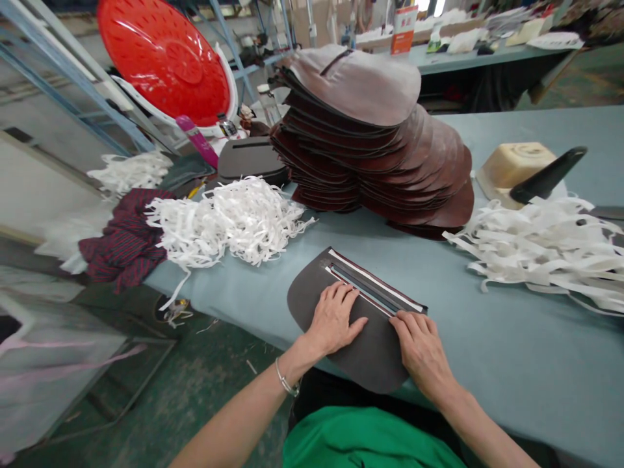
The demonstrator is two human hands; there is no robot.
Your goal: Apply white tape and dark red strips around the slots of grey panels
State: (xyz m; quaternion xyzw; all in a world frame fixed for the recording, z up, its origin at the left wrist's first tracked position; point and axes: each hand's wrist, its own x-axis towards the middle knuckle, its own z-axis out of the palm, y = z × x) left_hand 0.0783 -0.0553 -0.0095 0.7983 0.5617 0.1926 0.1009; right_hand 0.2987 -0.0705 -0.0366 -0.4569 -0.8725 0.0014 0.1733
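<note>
A dark grey panel with rounded ends (373, 364) lies at the table's front edge, with a long slot near its straight side. White strips (375, 276) run along the slot and along the dark-brown-trimmed straight edge. My left hand (335, 318) rests flat on the panel, thumb apart, fingertips at the strip on the slot's near side. At the slot's right end, my right hand (423, 348) presses its fingertips on the panel and strip; its thumb is partly hidden. Behind the panel rises a tall stack of brown leather pieces (370, 149).
Loose white strips are heaped on the left (234, 221) and right (546, 253). A yellowish block (517, 166) with a black-handled tool (548, 175) stands back right. Grey panels (251, 159), a red plastic basket (170, 62) and striped cloth (127, 237) are at left.
</note>
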